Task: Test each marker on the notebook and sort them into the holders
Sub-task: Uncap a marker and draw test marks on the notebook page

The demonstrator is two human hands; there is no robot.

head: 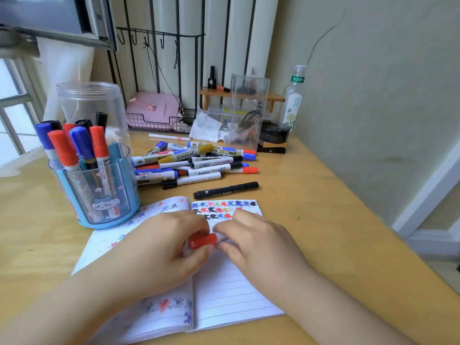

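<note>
Head view: cylindrical red-capped marker (202,240) over lined paper notebook (231,290)

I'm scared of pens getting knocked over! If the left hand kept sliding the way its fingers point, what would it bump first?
Probably the right hand. The left hand points rightward over the notebook, gripping the red marker, and the right hand's fingers already pinch that marker's other end.
</note>
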